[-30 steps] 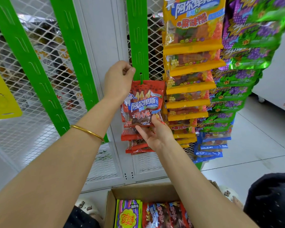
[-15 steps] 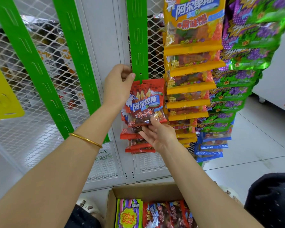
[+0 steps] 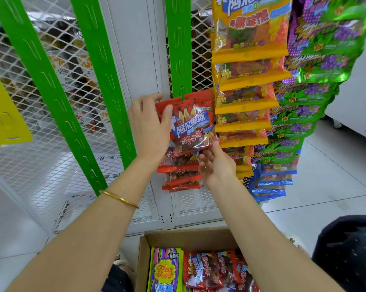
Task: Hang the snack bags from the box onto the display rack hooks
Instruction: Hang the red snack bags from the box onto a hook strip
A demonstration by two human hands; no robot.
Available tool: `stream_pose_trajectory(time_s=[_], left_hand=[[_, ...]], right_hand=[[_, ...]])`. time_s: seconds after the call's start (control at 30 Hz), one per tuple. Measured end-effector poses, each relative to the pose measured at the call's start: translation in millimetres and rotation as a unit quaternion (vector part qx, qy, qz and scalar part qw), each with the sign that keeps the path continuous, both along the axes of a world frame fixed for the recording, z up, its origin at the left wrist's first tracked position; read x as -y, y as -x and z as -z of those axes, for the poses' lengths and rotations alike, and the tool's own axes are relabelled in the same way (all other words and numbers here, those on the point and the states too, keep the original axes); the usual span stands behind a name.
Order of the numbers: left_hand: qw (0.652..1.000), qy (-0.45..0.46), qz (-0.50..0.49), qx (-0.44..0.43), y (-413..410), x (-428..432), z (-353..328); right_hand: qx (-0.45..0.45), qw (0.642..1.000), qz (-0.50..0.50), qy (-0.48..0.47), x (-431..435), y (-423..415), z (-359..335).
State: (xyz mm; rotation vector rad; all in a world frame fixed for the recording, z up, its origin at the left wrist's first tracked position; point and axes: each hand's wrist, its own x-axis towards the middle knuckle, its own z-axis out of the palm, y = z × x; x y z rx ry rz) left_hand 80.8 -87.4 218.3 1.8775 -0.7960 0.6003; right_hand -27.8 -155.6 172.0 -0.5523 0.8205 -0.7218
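Fingers (image 3: pixel 151 98) of left hand (image 3: pixel 148 128) round bag (image 3: pixel 191 123)

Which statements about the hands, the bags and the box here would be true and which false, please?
1. The left hand grips the red snack bag at its upper left edge. True.
2. The cardboard box is empty. False: it holds red bags and a purple-and-yellow pack.
3. The yellow bags hang right of the red snack bag. True.
4. The right hand reaches into the cardboard box. False: it touches the red snack bag's lower edge.
5. The gold bangle is on the right wrist. False: it is on the left wrist.
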Motion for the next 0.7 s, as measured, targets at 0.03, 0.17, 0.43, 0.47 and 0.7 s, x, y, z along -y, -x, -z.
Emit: stream_pose_trajectory(time_s=[0.03, 0.17, 0.43, 0.47, 0.7], left_hand=[[1.0, -0.005, -0.006, 0.012, -2.3, 2.7, -6.0], [0.998, -0.044, -0.027, 0.036, -8.6, 12.8, -23.1], [0.995, -0.077, -0.057, 0.041, -14.3, 15.6, -25.4], [0.994, -0.087, -0.059, 0.04, -13.3, 15.1, -26.4], [0.987, -0.139, -0.063, 0.055, -9.1, 12.6, -33.9]], right_hand=[[0.019, 0.999, 0.004, -0.032, -0.2, -1.6, -0.7], [0.122, 0.983, 0.013, -0.137, 0.3, -5.2, -3.3], [0.208, 0.95, 0.009, -0.233, -5.0, -7.2, -0.9], [0.217, 0.946, 0.008, -0.242, -5.2, -6.9, -0.4], [0.3, 0.921, -0.005, -0.25, -2.8, -6.1, 6.2]])
